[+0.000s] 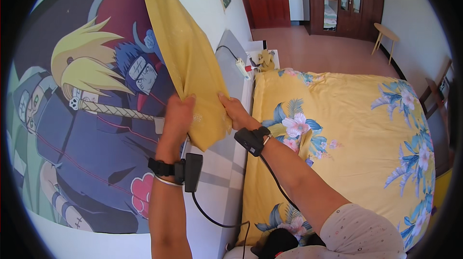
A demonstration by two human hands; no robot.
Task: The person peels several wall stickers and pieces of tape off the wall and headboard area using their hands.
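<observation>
A long piece of mustard-yellow cloth (185, 51) hangs stretched out in front of me, beside the wall. Its upper end reaches the top of the view, and its lower edge falls just below my hands. My left hand (179, 113) is closed on the cloth's left edge, slightly smeared by motion. On the opposite edge, my right hand (235, 111) pinches the same cloth between thumb and fingers. Each wrist wears a black strapped device with a cable. What kind of cloth item it is, I cannot tell.
To the right lies a bed with a yellow floral cover (357, 138). A large cartoon mural (96, 162) covers the left wall. Past the grey headboard (230, 59) are a power strip (242, 69) and a crumpled yellow cloth (265, 60). Farther off stand a wooden stool (386, 32) and a wardrobe (354, 13).
</observation>
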